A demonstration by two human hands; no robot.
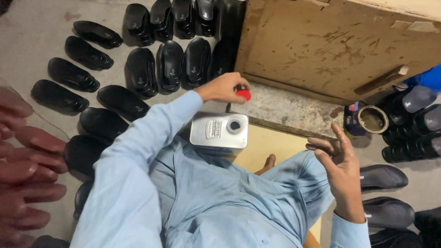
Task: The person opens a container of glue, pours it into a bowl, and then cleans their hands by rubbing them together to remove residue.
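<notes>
The red cap (244,94), small and light, sat pinched in the left hand (223,87); the right hand (338,156) hung open, empty, beside the uncapped metal can (218,132).

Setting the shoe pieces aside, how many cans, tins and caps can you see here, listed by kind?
square metal can, opening uncovered: 1
red cap, pinched in the left hand: 1
open round tin, beyond the empty right hand: 1
Total: 3
</notes>
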